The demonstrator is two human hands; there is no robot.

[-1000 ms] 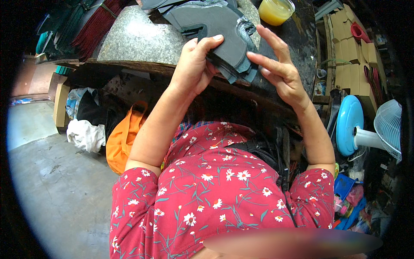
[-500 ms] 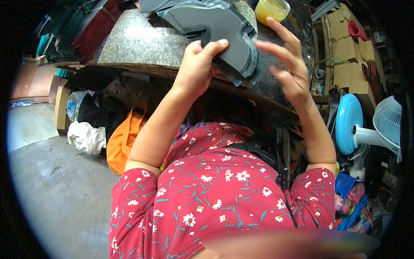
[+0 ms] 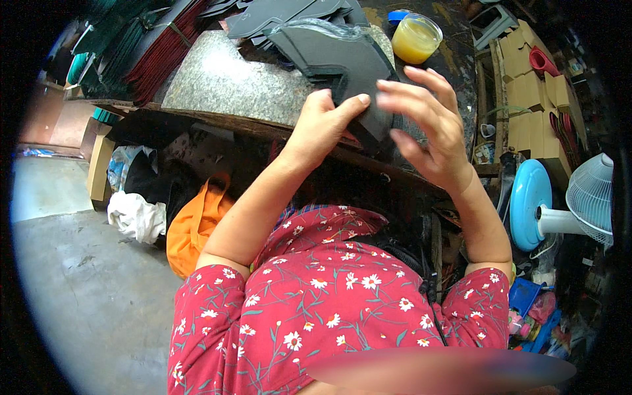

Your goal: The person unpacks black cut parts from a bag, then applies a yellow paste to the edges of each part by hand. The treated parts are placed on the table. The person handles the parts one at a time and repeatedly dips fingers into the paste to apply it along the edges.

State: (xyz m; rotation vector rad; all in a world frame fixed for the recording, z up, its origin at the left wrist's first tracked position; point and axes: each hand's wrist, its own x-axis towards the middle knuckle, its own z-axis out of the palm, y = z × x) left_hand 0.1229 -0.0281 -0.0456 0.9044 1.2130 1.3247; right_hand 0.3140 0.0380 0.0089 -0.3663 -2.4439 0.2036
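Dark-grey, curved, stacked flat pieces [image 3: 359, 62] stand at the near edge of a dark, worn counter [image 3: 454, 62], clamped in my left hand [image 3: 322, 123]. My right hand [image 3: 436, 125] spreads alongside, contact unclear. Slack grip could let layers slide; a wide swing could tip the clear, yellow-filled jar [image 3: 416, 41].

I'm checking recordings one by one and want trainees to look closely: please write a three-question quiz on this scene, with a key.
1. Which grip, left or right, holds the stack of dark grey pieces?
2. True or false: the clear jar appears higher in the picture than the right grip.
3. What colour is the bag with the looped handle: (a) green, (b) orange, (c) grey?

Key:
1. The left grip, its thumb on top.
2. True.
3. (b) orange.
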